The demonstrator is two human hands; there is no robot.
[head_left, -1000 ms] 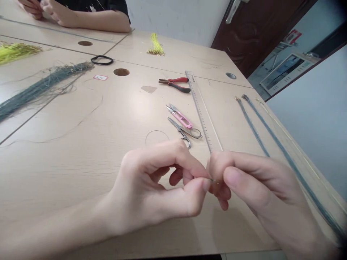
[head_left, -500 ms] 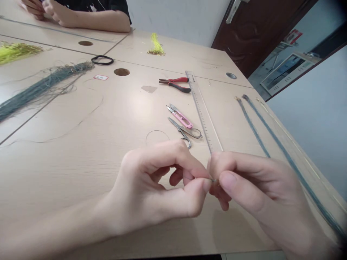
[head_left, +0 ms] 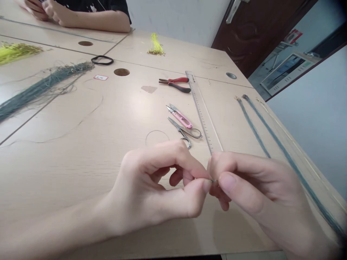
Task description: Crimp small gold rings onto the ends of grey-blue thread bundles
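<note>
My left hand (head_left: 165,184) is closed, its thumb and forefinger pinching one end of a short bit of thin dark thread (head_left: 214,181). Close against it, my right hand (head_left: 252,187) pinches the same thread between thumb and forefinger. Only a tiny length shows between the fingertips; the rest is hidden. Just beyond the hands lie small metal scissors (head_left: 179,124) and pink thread snips (head_left: 182,117). A clear ruler (head_left: 202,108) runs away from my right hand. Further back, pliers (head_left: 176,83) with red and black handles touch or nearly touch the ruler.
Bundles of blue-grey thread lie on the left (head_left: 40,85) and right (head_left: 282,148). Yellow-green bundles (head_left: 155,45) are further back, near a black band (head_left: 102,60) and a small label (head_left: 101,77). Across the table (head_left: 67,162) rests another person's arm (head_left: 100,21).
Both hands stay almost still, with the thread still pinched between them. My right thumb has shifted very slightly. The tools have not moved.
</note>
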